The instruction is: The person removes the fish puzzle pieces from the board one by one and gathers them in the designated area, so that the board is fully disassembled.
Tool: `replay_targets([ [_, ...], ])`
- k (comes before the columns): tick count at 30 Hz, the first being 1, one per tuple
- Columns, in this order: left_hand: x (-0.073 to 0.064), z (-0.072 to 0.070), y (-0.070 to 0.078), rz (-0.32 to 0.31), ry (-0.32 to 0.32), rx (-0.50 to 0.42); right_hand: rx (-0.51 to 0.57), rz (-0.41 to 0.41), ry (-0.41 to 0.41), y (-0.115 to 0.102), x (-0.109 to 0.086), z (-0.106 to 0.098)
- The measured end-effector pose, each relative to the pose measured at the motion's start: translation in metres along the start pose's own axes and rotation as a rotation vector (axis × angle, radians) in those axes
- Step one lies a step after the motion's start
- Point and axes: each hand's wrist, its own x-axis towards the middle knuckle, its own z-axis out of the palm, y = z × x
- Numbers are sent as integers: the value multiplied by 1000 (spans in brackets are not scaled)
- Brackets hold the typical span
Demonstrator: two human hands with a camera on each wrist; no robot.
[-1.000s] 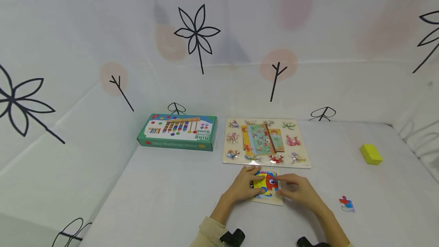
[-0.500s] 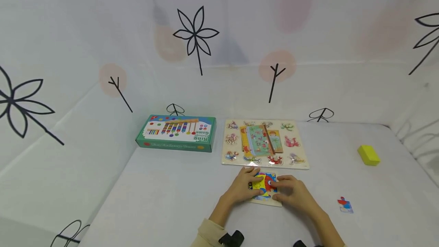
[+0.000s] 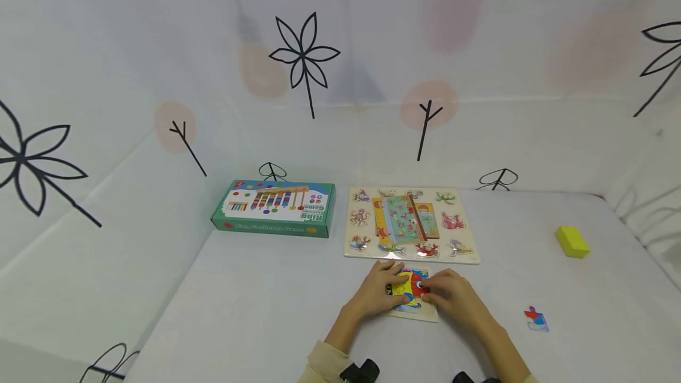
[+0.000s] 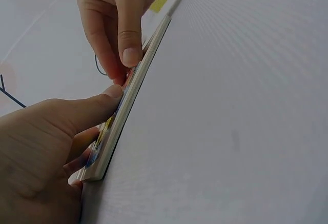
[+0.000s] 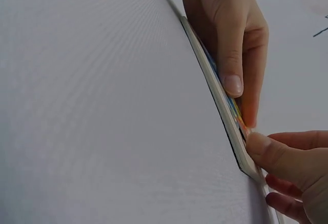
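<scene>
A small wooden jigsaw board (image 3: 422, 314) with a colourful fish picture lies flat on the white table. My left hand (image 3: 370, 291) rests over its left side, with thumb and forefinger extended onto the yellow part. From the right, my right hand (image 3: 459, 297) pinches a red jigsaw piece (image 3: 417, 284) with the fish's eye, between thumb and forefinger at the board's right side. Its fingertips partly cover the piece. Both wrist views show the thin board (image 4: 136, 88) edge-on under the fingers. A loose red and blue jigsaw piece (image 3: 536, 319) lies on the table to the right.
Behind the board lies a large animal puzzle (image 3: 452, 194) with small booklets (image 3: 407, 217) on top. A green Ring Challenge Game box (image 3: 273, 208) stands at the back left. A yellow block (image 3: 572, 242) is at the right. Patterned curtain walls (image 3: 346, 135) surround the table.
My right thumb and forefinger have shifted slightly over the red piece at the board's right side. My left hand stays in place on the board. The view has tilted slightly.
</scene>
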Motion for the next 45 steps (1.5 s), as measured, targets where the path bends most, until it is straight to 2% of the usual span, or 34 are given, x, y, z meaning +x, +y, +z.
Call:
replay_targets([
  [6, 0, -1, 1, -10, -1, -16, -50, -58, -1, -3, 0, -1],
  [12, 0, -1, 0, 10, -7, -10, -10, -79, 42, -4, 0, -2],
  [15, 0, -1, 0, 10, -13, -8, 24, -63, 43, -3, 0, -1],
  [25, -1, -2, 1, 11, -8, -12, 274, 91, 65, 0, 0, 2],
  [29, -1, -3, 2, 6, -17, -23, 355, 170, 43, -5, 1, -2],
  [35, -1, -4, 3, 17, -16, -11, 432, 241, 56, -7, 4, -3],
  [39, -1, -3, 3, 9, -19, -3, 432, 234, 60, -4, 2, 0],
  [45, 0, -3, 3, 15, -18, -4, 436, 142, 45, -3, 1, 0],
])
